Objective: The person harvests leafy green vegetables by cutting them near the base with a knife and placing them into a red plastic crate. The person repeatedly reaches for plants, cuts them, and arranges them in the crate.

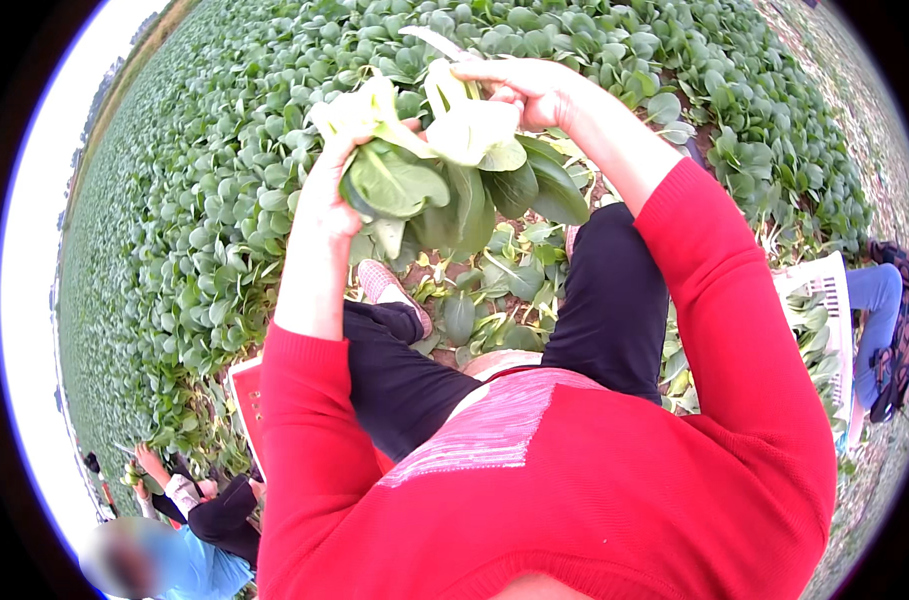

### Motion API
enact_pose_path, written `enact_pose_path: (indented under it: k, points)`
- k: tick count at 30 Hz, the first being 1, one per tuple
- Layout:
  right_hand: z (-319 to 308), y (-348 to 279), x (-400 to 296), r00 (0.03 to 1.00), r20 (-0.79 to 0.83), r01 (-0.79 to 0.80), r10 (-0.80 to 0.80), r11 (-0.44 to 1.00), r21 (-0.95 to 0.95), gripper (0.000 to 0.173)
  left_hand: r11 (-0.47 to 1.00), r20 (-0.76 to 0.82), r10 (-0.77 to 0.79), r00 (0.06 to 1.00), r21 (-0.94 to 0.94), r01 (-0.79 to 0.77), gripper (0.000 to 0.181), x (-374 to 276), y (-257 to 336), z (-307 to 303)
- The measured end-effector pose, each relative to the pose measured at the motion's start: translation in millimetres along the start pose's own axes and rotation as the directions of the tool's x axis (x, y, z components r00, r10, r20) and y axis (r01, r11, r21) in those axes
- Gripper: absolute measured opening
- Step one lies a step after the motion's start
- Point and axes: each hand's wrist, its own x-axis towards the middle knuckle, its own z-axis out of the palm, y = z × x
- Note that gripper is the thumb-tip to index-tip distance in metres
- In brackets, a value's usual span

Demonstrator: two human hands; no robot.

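My left hand (325,191) grips several heads of bok choy (394,180), pale stalk ends up and green leaves hanging down. In my right hand (537,90) is a knife (433,39), its pale curved blade pointing up and to the left; the handle is hidden by my fingers. Another bok choy head (473,131) with a broad white base is close beside the right-hand fingers, touching the bunch. Whether the right hand also holds that head I cannot tell. Below the bunch, cut and loose leaves (525,279) litter the soil between my shoes.
Dense rows of growing bok choy (221,195) stand ahead and to the left. A red crate (248,397) is by my left elbow, and a white crate (837,322) with greens stands at right. Co-workers sit at lower left (206,555) and far right (878,307).
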Motion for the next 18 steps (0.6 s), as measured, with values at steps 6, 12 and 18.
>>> enact_pose_path:
  k: [6,12,18]
  points:
    - [8,44,54,0.999,0.038,0.017,-0.021,0.996,0.093,0.015,0.993,-0.02,-0.014,1.0,-0.114,0.012,0.053,10,-27,5]
    - [15,47,35,0.979,-0.202,-0.042,0.016,0.992,-0.123,0.015,0.95,0.023,-0.076,0.997,-0.301,0.08,0.037,17,-34,-24]
    - [2,33,16,0.968,0.033,0.235,-0.25,0.845,-0.48,0.027,0.972,-0.076,0.076,0.994,-0.217,-0.091,0.035,18,-45,-29]
